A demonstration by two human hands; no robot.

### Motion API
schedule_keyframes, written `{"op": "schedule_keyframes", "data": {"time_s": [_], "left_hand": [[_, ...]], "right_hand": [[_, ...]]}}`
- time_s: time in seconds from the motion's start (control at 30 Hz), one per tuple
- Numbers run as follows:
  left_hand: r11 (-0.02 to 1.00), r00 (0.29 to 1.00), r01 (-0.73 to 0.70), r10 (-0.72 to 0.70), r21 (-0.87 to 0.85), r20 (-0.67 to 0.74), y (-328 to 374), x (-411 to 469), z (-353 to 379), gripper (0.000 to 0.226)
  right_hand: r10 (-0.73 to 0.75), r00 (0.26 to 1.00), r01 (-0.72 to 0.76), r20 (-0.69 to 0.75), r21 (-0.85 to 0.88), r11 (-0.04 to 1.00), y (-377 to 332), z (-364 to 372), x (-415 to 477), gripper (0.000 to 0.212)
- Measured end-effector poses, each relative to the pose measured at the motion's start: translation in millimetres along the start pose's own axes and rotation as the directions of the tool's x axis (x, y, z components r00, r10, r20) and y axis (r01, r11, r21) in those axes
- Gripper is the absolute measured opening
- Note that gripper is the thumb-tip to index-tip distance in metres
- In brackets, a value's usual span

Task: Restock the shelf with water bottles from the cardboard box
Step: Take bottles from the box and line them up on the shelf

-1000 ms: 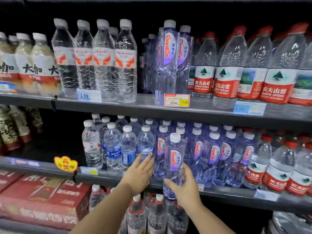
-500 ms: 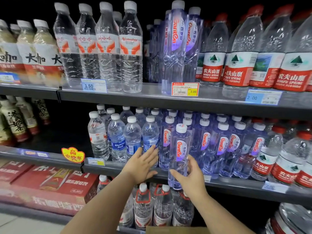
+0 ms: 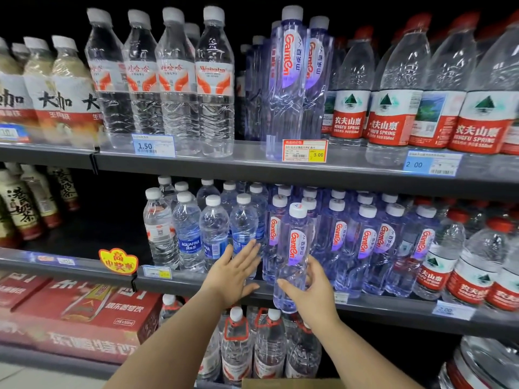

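My right hand [image 3: 310, 294] grips the lower half of a purple-tinted Ganten water bottle [image 3: 293, 248] with a white cap, upright at the front edge of the middle shelf [image 3: 393, 311]. Its base hangs slightly below the shelf lip. My left hand [image 3: 234, 272] is open with fingers spread, its palm facing the Aquafina bottles [image 3: 216, 234] just left of the held bottle. Behind stands a row of matching Ganten bottles [image 3: 368, 245]. A strip of the cardboard box [image 3: 292, 383] shows at the bottom edge.
The upper shelf [image 3: 247, 164] carries Wahaha, tall Ganten and Nongfu Spring bottles. Nongfu Spring bottles [image 3: 471, 265] fill the middle shelf's right side; tea bottles [image 3: 25, 203] stand at the left. Red cartons [image 3: 84, 313] and large handled bottles [image 3: 252, 346] sit below.
The view has shifted slightly. Both hands and the held Ganten bottle stay at the front of the middle shelf, with the bottle a little closer to the Ganten row.
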State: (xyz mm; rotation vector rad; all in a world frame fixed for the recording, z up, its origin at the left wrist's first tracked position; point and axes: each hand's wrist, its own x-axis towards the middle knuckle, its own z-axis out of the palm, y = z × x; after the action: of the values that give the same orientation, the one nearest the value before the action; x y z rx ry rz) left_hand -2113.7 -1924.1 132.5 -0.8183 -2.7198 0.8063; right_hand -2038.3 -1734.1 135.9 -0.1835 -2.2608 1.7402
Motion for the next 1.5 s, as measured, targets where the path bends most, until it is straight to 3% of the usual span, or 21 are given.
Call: {"op": "schedule_keyframes", "data": {"time_s": [0.37,0.43,0.5,0.57,0.63,0.67,0.7,0.93,1.1,1.27,1.4,1.5], "left_hand": [[0.995,0.999,0.048,-0.046,-0.084,0.024,-17,-15,12,0.069],[0.982,0.995,0.054,-0.067,-0.18,-0.067,-17,-17,10,0.07],[0.935,0.943,0.029,-0.143,-0.353,-0.302,-10,-19,7,0.063],[0.77,0.813,-0.061,-0.331,-0.635,-0.48,-2,-22,0,0.05],[0.385,0.808,-0.109,-0.503,-0.917,-0.307,7,-24,-23,0.049],[0.186,0.821,-0.116,-0.535,-0.976,-0.2,11,-24,-37,0.051],[0.052,0.831,-0.115,-0.543,-0.992,-0.125,14,-23,-49,0.054],[-0.228,0.815,-0.123,-0.578,-0.966,0.033,4,-8,-74,0.05],[-0.219,0.797,-0.088,-0.601,-0.972,0.063,-17,-4,-74,0.043],[-0.136,0.793,-0.002,-0.604,-0.991,0.081,-19,2,-61,0.081],[-0.196,0.775,-0.033,-0.624,-0.98,0.099,-9,11,-58,0.071],[-0.188,0.769,-0.048,-0.634,-0.981,0.084,-1,16,-53,0.064]], "right_hand": [[-0.001,0.999,0.002,0.033,-0.025,1.0,-5,10,1,0.071],[0.002,0.999,-0.001,0.032,-0.03,1.0,-7,13,1,0.075],[0.011,0.999,-0.011,0.031,-0.014,1.0,-9,17,0,0.077],[0.002,0.999,-0.001,0.032,-0.009,1.0,-12,21,0,0.076],[-0.007,0.999,0.007,0.039,-0.012,1.0,-16,26,0,0.077],[-0.006,0.999,0.007,0.047,-0.014,1.0,-18,29,1,0.076],[-0.004,0.998,0.005,0.056,-0.003,1.0,-21,31,2,0.073],[0.011,0.992,-0.01,0.123,-0.002,1.0,-45,38,11,0.072],[0.006,0.984,-0.008,0.178,0.008,1.0,-53,32,24,0.066],[-0.032,0.993,0.042,0.113,-0.082,0.996,-45,15,33,0.043],[-0.037,0.997,0.044,0.072,-0.1,0.994,-39,10,37,0.038],[-0.047,0.997,0.054,0.067,-0.101,0.993,-33,9,38,0.036]]}}
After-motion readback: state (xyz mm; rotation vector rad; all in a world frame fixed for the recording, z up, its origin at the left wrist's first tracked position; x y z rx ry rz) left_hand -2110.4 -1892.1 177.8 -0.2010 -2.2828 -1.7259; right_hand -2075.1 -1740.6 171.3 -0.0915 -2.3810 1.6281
